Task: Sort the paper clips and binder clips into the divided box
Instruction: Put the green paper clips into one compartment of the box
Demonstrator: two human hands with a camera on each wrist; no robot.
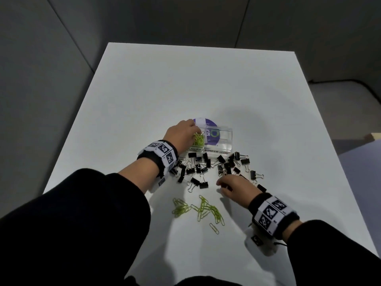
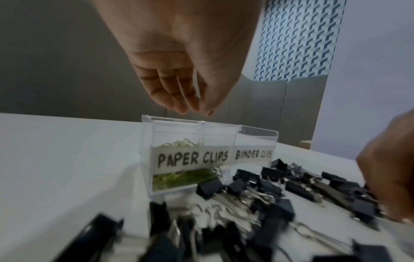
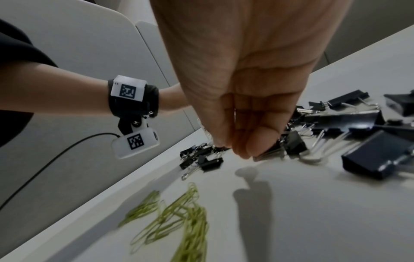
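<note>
A clear divided box [image 1: 223, 149] [image 2: 192, 157] bears the labels PAPER CLIPS and BINDER CLIPS. Green paper clips [image 1: 199, 140] [image 2: 186, 179] lie in its left compartment; the right one looks bare. My left hand [image 1: 194, 133] [image 2: 201, 109] hovers over the left compartment, fingers bunched and pointing down; whether a clip sits between them is unclear. More green paper clips [image 1: 198, 209] [image 3: 179, 221] lie loose near the front. Black binder clips [image 1: 206, 166] [image 2: 257, 195] [image 3: 347, 120] are scattered before the box. My right hand [image 1: 221, 186] [image 3: 237, 150] curls its fingers round a binder clip at the pile's near edge.
The box stands on a purple round disc [image 1: 203, 122] on a white table [image 1: 185, 79]. Grey partition walls surround the table. Both wrists wear black straps with white marker blocks [image 1: 162, 151] [image 1: 272, 213] [image 3: 128, 88].
</note>
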